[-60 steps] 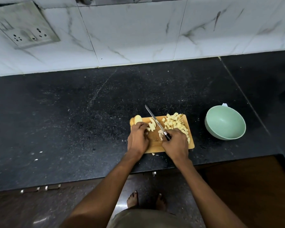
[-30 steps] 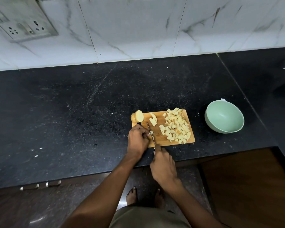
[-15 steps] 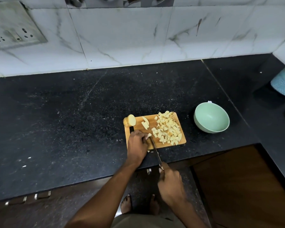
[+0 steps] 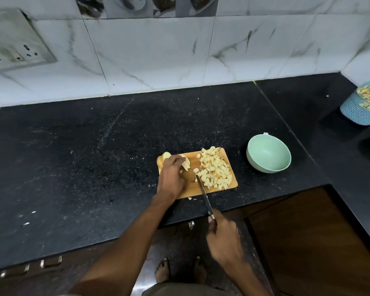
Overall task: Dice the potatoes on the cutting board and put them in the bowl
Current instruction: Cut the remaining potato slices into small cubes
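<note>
I stand at a black speckled table (image 4: 73, 157) backed by white marble-patterned wall tiles (image 4: 158, 56). A wooden cutting board (image 4: 190, 186) lies near the front edge. My left hand (image 4: 171, 176) rests on the board's left part, fingers curled over potato slices (image 4: 185, 165) at its far-left corner; a larger uncut potato piece (image 4: 166, 155) sits just behind my knuckles. My right hand (image 4: 222, 238) is off the board, past the table's front edge, gripping the handle of a knife (image 4: 203, 192). The blade reaches forward over the board, its tip touching the near-left edge of a pile of diced potatoes (image 4: 215, 169) that covers the board's right half. To the right of the board, apart from it, sits a pale green bowl (image 4: 268, 153), its inside bare. Far right, at the picture's edge, a blue ribbed container (image 4: 359, 112) holds more pale cubes. A switch plate (image 4: 13, 48) hangs on the wall at upper left. My bare feet (image 4: 179, 270) show below.
</note>
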